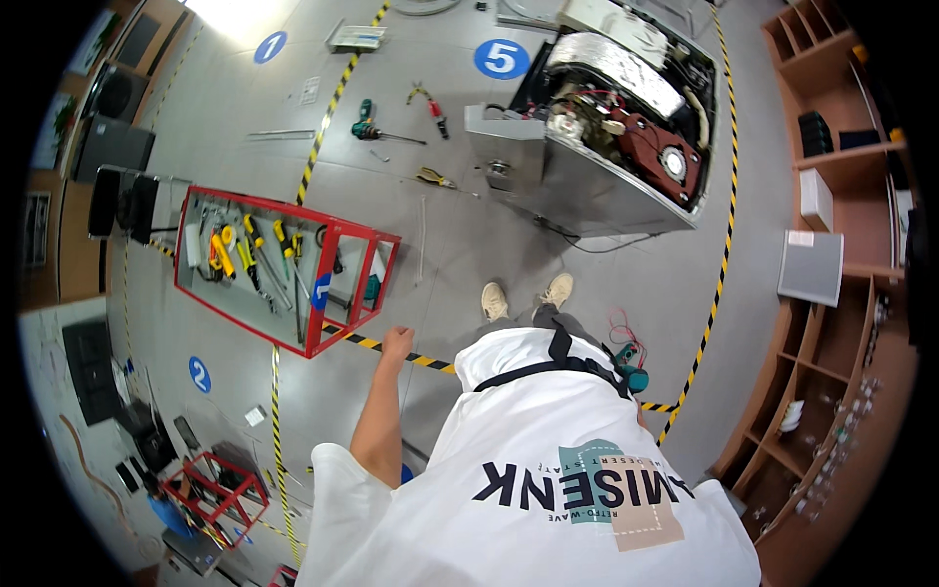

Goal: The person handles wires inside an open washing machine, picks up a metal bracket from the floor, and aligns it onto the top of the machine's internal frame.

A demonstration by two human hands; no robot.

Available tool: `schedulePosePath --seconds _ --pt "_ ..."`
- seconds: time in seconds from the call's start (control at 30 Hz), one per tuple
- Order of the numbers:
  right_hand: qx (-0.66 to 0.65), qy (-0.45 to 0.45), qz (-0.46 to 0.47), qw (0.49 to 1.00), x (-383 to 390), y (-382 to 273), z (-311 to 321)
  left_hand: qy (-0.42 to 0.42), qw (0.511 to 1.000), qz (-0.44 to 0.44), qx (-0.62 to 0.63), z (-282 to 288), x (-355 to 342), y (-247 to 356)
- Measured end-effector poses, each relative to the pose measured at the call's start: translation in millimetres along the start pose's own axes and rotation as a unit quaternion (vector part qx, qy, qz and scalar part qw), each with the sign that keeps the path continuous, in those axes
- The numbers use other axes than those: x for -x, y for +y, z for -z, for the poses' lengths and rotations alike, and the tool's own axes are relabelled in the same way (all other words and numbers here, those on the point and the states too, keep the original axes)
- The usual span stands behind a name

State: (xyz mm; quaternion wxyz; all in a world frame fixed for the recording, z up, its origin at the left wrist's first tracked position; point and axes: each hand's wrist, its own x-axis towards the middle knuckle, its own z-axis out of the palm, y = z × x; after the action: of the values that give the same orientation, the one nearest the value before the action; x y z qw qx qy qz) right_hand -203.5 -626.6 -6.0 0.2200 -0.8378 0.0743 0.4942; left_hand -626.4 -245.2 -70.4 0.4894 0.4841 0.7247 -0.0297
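My left hand (398,344) hangs with curled fingers to the right of a red-framed tool cart (323,338); nothing shows in it. In the cart's tray lie screwdrivers, pliers and other tools with yellow and black handles (223,252). My right hand is hidden by my body. By my right hip, a teal and black tool (634,379) shows in part, with thin red wires (626,338) near it; whether my right hand touches it cannot be seen. Ahead stands an opened appliance with a metal casing (616,186), its inner parts and a brown-red cover (655,152) exposed.
On the grey floor ahead lie a teal power drill (366,125), red-handled pliers (430,110), yellow-handled pliers (436,178) and a thin rod (423,240). A black cable (606,249) trails from the appliance. Wooden shelves (802,362) line the right. Another person (168,511) is at the far lower left.
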Motion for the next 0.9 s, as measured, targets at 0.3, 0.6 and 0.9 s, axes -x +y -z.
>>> schedulePosePath --seconds 0.3,0.6,0.9 --pt "0.075 -0.013 0.03 0.997 -15.0 -50.9 -19.4 0.045 0.995 0.024 0.089 28.3 30.0 -36.2" --pt "0.163 -0.033 0.063 0.984 -30.6 -90.4 -41.8 0.162 0.978 -0.065 0.113 77.5 25.9 -21.6" --pt "0.256 -0.07 0.095 0.959 -73.6 -175.3 -111.6 0.265 0.954 -0.138 -0.007 166.5 -23.7 83.7"
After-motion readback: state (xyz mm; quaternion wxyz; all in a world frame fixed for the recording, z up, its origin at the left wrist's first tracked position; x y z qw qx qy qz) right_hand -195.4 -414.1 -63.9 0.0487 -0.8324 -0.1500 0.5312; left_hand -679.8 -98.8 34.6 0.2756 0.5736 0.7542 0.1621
